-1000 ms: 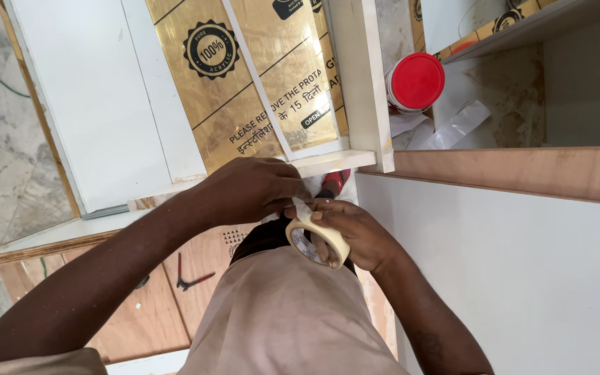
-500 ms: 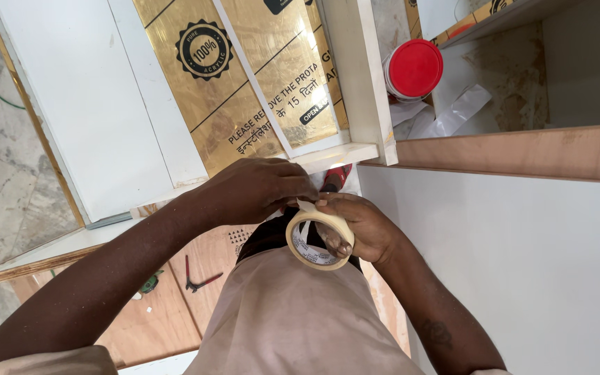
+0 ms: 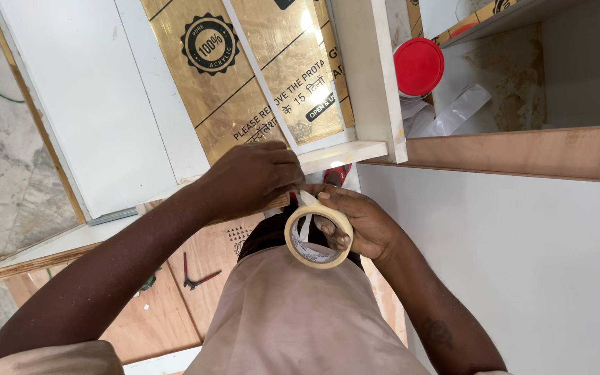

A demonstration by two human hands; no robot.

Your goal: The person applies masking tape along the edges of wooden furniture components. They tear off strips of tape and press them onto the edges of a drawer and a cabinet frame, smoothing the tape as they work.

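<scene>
My right hand (image 3: 362,222) grips a roll of cream masking tape (image 3: 304,246), fingers hooked through its hole. My left hand (image 3: 258,177) is closed on the loose end of the tape, just above the roll, by the lower corner of a white frame (image 3: 362,104). The frame borders a gold protective-film acrylic sheet (image 3: 258,76). Both hands sit close together over my beige apron (image 3: 293,326).
A red-lidded container (image 3: 418,66) stands on a shelf behind the frame, beside crumpled white plastic (image 3: 446,118). A large white board with a wooden edge (image 3: 522,153) fills the right. Pliers (image 3: 192,274) lie on the plywood floor panel below left. Stone floor shows at far left.
The tape roll has turned from edge-on to face the camera and dropped slightly lower. My left hand stays pinched at the tape end by the frame corner.
</scene>
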